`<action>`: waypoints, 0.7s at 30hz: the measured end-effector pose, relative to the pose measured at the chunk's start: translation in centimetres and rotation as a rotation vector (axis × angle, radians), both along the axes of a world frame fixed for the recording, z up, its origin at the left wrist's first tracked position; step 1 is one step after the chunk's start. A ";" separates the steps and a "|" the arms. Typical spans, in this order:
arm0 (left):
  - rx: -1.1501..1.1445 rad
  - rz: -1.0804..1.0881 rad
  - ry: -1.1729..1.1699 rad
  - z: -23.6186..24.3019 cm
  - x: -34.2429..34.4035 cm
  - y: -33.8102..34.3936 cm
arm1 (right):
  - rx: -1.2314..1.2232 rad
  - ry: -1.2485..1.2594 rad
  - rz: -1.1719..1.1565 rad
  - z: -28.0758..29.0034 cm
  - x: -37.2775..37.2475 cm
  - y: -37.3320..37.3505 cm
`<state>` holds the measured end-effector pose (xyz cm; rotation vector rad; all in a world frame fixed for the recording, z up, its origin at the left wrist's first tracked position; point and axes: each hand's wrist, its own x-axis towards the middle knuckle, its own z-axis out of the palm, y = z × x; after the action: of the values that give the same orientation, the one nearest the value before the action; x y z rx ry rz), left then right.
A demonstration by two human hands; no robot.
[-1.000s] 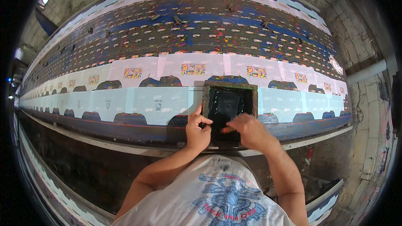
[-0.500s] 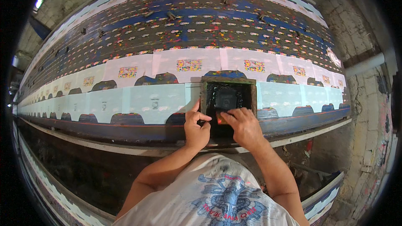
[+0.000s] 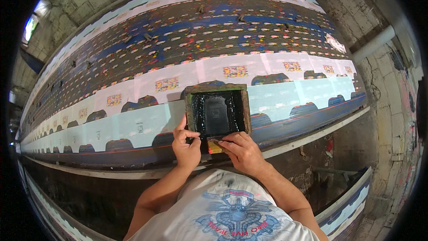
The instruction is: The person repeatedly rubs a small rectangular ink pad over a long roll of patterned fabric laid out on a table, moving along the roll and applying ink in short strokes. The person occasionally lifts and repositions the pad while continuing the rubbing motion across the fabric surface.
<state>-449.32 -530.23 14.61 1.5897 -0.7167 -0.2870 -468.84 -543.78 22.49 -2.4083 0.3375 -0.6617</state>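
Note:
A small deep wooden screen-printing frame [image 3: 248, 111] stands on the row of pale blue cut fabric pieces [image 3: 104, 127]. Wet black ink lines its inner edges, and a faint design shows in the middle of its dark mesh [image 3: 216, 112]. My left hand [image 3: 186, 147] is at the frame's near left corner, one finger along the outer side and the others curled. My right hand [image 3: 244, 152] grips a squeegee [image 3: 215, 147] with a yellowish and red handle at the near end of the frame. The squeegee's lower edge is hidden inside the frame.
Beyond lie pink fabric pieces [image 3: 214, 69] with colourful printed rectangles, on a long paint-spotted table [image 3: 178, 47]. A crumpled pale cloth [image 3: 335, 43] rests at its far right. A wooden rail [image 3: 312, 136] runs along the near edge; a block wall [image 3: 388, 107] stands right.
My right hand has drawn the squeegee toward me, from inside the frame to its near end, uncovering more mesh. The view has turned; my left hand stays at the frame's left side.

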 end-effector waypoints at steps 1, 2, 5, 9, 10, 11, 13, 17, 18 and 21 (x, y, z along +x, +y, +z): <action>-0.022 -0.003 -0.005 0.0 -0.9 -0.9 | 0.010 -0.017 -0.008 -0.3 -0.9 -0.7; -0.044 -0.006 -0.010 0.1 -1.9 -1.8 | 0.020 -0.035 -0.015 -0.5 -1.9 -1.5; -0.027 -0.014 -0.005 0.2 -5.7 -5.7 | 0.058 -0.025 -0.059 -0.7 -5.8 -4.5; -0.066 0.014 0.056 -0.7 -11.2 -10.9 | 0.039 -0.060 -0.077 -1.1 -11.2 -9.2; -0.048 0.021 0.047 -1.1 -12.3 -12.0 | 0.035 -0.062 -0.082 -1.3 -12.4 -10.2; 0.001 0.019 0.042 -0.9 -13.3 -13.1 | 0.030 -0.065 -0.087 -1.2 -13.6 -11.2; 0.005 0.019 0.090 -1.6 -15.0 -15.1 | 0.039 -0.078 -0.091 -1.7 -15.5 -12.9; -0.009 0.018 0.161 -2.1 -17.0 -17.4 | 0.052 -0.063 -0.060 -1.7 -17.9 -15.4; 0.002 0.015 0.170 -1.9 -17.2 -17.6 | 0.059 -0.059 -0.037 -1.7 -18.1 -15.9; -0.002 0.014 0.200 -1.6 -17.5 -17.8 | 0.073 -0.049 0.014 -1.6 -18.8 -16.9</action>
<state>-466.83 -548.02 12.96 1.5380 -0.5515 -0.4282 -487.65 -560.64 20.92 -2.3190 0.3193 -0.6887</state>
